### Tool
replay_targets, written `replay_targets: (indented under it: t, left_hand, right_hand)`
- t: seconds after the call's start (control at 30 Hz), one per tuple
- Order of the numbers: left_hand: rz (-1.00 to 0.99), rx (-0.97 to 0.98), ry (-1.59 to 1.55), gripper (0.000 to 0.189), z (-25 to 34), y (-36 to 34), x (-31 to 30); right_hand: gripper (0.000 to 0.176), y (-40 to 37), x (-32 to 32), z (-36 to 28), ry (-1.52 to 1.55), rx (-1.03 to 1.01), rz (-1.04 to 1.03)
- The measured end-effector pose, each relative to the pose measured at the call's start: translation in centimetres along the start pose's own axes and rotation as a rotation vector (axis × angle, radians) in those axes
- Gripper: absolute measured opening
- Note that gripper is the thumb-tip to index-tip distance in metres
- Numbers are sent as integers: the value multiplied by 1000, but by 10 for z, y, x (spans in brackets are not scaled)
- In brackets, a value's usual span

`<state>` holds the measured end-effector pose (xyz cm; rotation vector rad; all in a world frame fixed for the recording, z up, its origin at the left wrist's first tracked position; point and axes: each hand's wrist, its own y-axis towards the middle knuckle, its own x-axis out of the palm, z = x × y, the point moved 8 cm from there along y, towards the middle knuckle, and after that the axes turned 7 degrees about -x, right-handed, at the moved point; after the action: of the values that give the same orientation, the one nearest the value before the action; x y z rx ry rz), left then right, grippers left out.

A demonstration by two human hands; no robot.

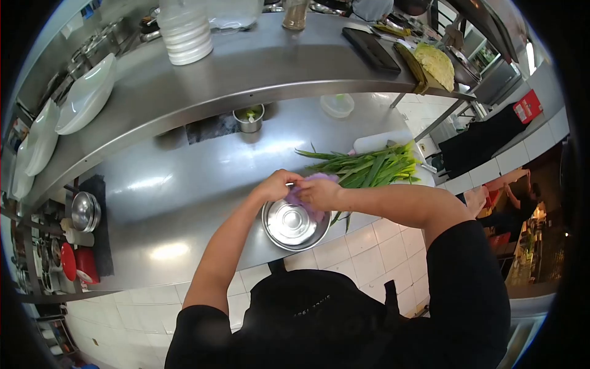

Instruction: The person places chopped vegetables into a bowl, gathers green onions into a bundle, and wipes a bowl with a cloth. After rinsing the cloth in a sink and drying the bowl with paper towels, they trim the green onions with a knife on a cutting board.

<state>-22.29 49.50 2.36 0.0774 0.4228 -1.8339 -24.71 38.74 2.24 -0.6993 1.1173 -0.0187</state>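
Green stalks [369, 166], a small steel cup [249, 119], white dishes [86, 95] along the upper shelf [264, 67]

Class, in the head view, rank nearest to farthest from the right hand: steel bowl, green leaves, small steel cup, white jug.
1. steel bowl, beneath right hand
2. green leaves, right
3. small steel cup, behind
4. white jug, upper shelf
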Motion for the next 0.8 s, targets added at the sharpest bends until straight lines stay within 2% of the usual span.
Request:
replay_targets:
  t: [0.03, 0.07, 0.13, 0.17, 0.2, 0.27, 0.3, 0.33, 0.43, 0.47, 0.53, 0.6, 0.67, 0.7, 0.73, 0.8]
  left_hand:
    - [21, -42, 189, 59, -1, 7, 0]
    - [20, -39, 187, 59, -2, 6, 0]
    - [317, -19, 15, 55, -8, -13, -30]
    - [359, -70, -95, 61, -13, -23, -36]
    - [361, -79, -93, 61, -18, -29, -34]
    - [585, -61, -475, 61, -39, -44, -39]
    - [677, -79, -462, 62, -46, -49, -36]
    - [681, -80, -455, 62, -45, -53, -31]
    - [859, -102, -458, 59, -45, -72, -24]
    - [863, -106, -454, 59, -45, -73, -19]
    - [966, -94, -334, 59, -41, -81, -18]
    - [983, -87, -307, 61, -33, -84, -19]
    - [1051, -96, -329, 53, -30, -92, -28]
    - [983, -35, -361, 55, -43, -85, -33]
    - [991, -28, -352, 55, -50, -85, -34]
    - [837, -92, -124, 56, -51, -81, -32]
  right_hand:
    - [27, -12, -41, -1, -313, -105, 207]
    - [27, -15, -57, -2, -312, -105, 203]
    - [26, -15, -71, 12, 27, 121, 24]
    - [34, -25, -96, 18, 14, 254, 178]
    - [34, -20, -96, 13, 19, 250, 186]
    - [46, -31, -114, 18, 31, 500, 572]
    - [57, -23, -95, 15, 232, 528, 442]
    - [57, -15, -90, 8, 231, 528, 451]
    - [63, 15, -19, 8, 728, 822, 180]
    - [63, 30, -2, 9, 731, 818, 185]
    - [68, 42, 44, 18, 942, 1096, 252]
    - [66, 52, 44, 32, 951, 1118, 387]
    - [58, 87, 8, 10, 1371, 541, 459]
    - [51, 111, 35, -8, 1294, 333, 224]
    - [44, 98, 23, -23, 1296, 151, -132]
    - [40, 57, -4, -19, 719, 211, -337]
